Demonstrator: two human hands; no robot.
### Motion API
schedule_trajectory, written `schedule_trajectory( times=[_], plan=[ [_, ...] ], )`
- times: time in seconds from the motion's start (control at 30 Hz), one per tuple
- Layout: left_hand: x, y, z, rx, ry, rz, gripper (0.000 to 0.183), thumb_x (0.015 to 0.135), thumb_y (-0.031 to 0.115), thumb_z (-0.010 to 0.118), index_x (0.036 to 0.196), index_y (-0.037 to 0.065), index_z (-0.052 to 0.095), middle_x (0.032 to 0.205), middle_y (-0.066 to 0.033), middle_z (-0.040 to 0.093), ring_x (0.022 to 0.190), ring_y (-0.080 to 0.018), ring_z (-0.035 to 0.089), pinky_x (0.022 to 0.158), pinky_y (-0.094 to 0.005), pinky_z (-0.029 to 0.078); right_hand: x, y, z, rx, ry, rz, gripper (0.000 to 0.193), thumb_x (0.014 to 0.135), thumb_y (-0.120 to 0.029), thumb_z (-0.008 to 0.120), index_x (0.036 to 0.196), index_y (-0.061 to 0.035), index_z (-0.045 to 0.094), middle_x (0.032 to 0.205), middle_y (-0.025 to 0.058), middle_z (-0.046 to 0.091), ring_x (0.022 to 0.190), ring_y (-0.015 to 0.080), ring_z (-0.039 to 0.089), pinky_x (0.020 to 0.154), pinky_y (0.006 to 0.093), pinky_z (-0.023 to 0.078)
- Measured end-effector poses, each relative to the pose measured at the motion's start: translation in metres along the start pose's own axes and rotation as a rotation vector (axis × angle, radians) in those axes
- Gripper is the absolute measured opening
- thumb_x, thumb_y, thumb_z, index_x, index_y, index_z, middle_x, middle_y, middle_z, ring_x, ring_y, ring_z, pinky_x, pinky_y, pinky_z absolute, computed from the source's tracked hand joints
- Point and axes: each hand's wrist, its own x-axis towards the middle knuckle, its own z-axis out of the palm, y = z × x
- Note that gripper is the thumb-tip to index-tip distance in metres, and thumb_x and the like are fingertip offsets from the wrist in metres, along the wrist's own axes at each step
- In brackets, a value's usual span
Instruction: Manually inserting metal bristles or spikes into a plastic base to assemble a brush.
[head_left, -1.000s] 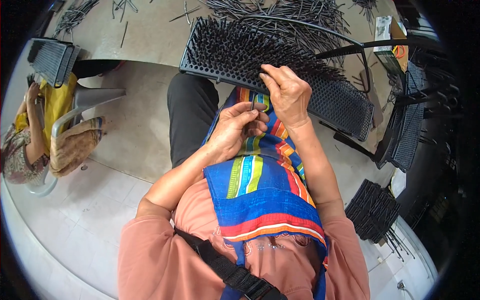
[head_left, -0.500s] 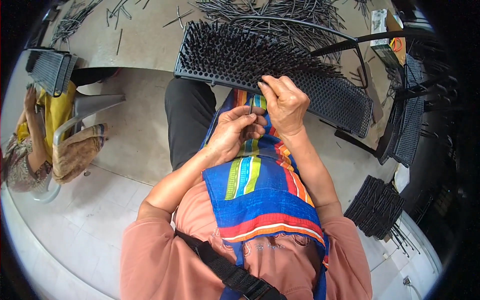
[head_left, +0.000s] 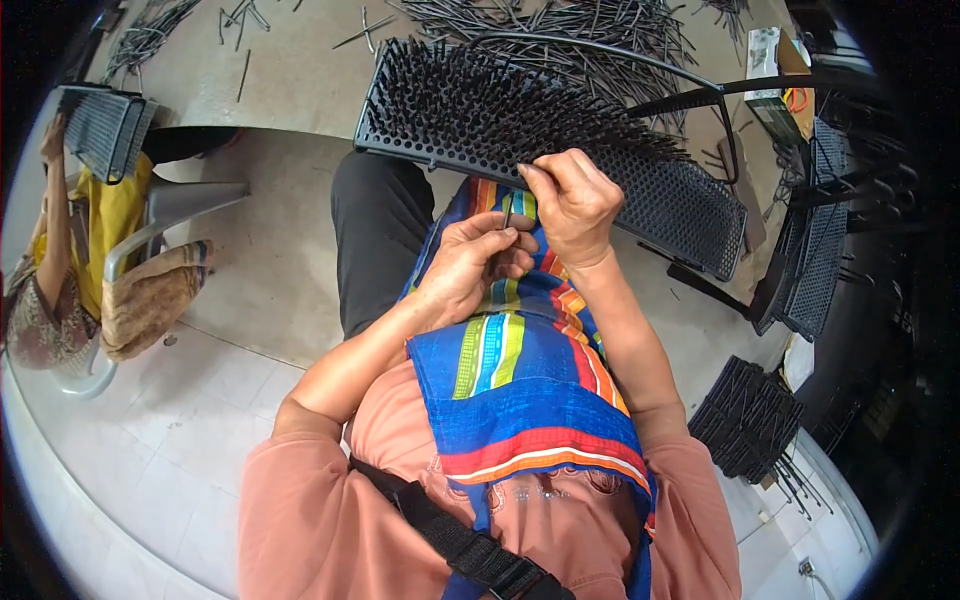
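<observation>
A long black perforated panel (head_left: 675,195) lies slanted in front of me, above my lap. Short black rods (head_left: 440,95) stand upright in many of its holes, densest on the left; the right part shows bare holes. My right hand (head_left: 580,205) is closed in a pinch at the panel's near edge; whatever it grips is too small to name. Just below and to the left, my left hand (head_left: 468,258) is closed, with a thin dark rod (head_left: 507,214) sticking up between thumb and fingers. The rod's lower end is hidden in the hand.
A heap of loose black rods (head_left: 590,40) covers the table (head_left: 300,80) behind the panel. Farther right stand an open carton (head_left: 765,95) and more perforated panels (head_left: 822,240). At the left a co-worker (head_left: 60,240) sits beside another panel (head_left: 105,130).
My hands keep almost the same place and grip, with the right fingers shifted only slightly. The co-worker's hand at the left has risen along the side of that person's panel.
</observation>
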Motion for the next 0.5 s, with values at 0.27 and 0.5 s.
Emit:
schedule_trajectory(
  times=[0.27, 0.5],
  plan=[
    [0.000, 0.000, -0.002, -0.017, -0.003, -0.002, 0.022, 0.096, 0.005, 0.052, 0.114, -0.004, 0.062, 0.089, -0.0107, 0.069, 0.072, -0.0145, 0.067, 0.064, -0.0242, 0.055, 0.001, 0.004, 0.001, 0.011, 0.004, -0.099, 0.012, 0.073, 0.003, 0.076, 0.079, 0.0001, 0.067, 0.069, 0.0094, 0.063, 0.056, 0.0196, 0.060, 0.051, 0.0297, 0.046],
    [0.003, -0.001, -0.006, -0.015, -0.010, -0.010, 0.022, 0.096, 0.005, 0.053, 0.114, -0.004, 0.063, 0.090, -0.0100, 0.070, 0.073, -0.0138, 0.068, 0.064, -0.0234, 0.055, -0.005, 0.000, -0.005, 0.092, 0.001, 0.094, 0.014, 0.075, 0.003, 0.075, 0.088, 0.0010, 0.070, 0.071, 0.0059, 0.061, 0.054, 0.0099, 0.051, 0.050, 0.0238, 0.041]
  ],
)
